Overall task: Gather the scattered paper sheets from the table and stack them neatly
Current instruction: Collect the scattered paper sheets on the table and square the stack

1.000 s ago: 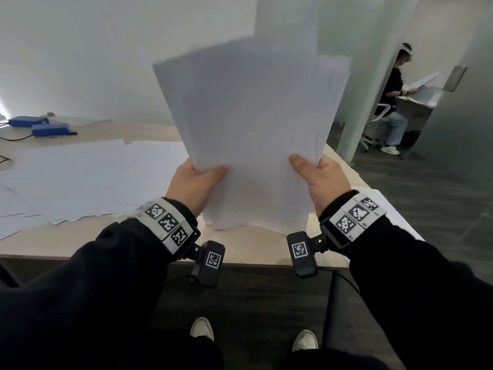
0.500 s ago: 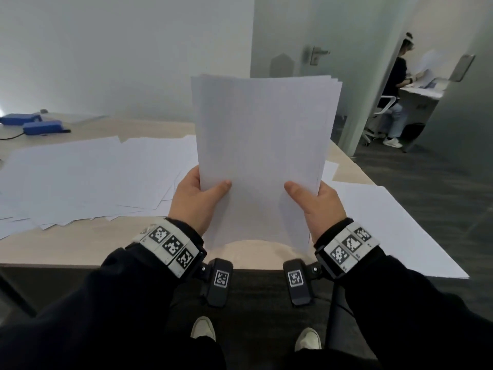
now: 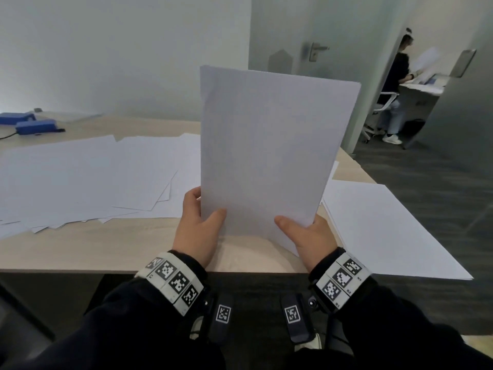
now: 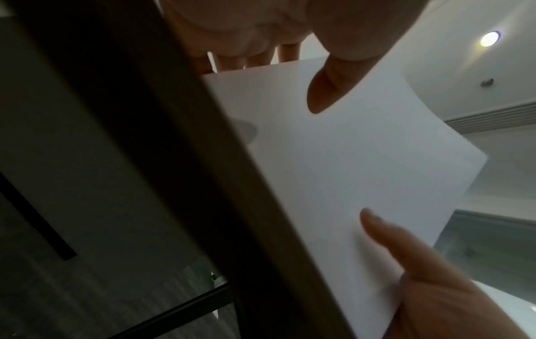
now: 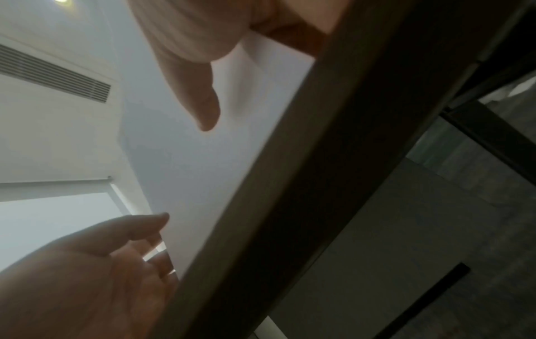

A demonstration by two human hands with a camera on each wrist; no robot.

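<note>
The person holds a stack of white paper upright in both hands, its bottom edge resting on the tabletop close to the near edge. The sheets look squared up, with the top edges nearly flush. The left hand grips the stack's lower left side: the thumb lies across the front face and the fingers are curled round behind. The right hand grips the lower right side the same way, thumb on the front, fingers hidden behind the paper. The wrist views, looking up from below the table's edge, show each thumb pressed flat on the paper.

To the left of the stack, many loose sheets lie spread and overlapping on the tabletop, some fanned out with their corners showing. To the right of the stack, another pile of paper lies flat at the tabletop's right end, with part of it overhanging the edge. Far to the left of the stack, near the wall, sit two blue boxes with a cable. Beyond the stack to the right, through an open doorway, another person sits at a desk.
</note>
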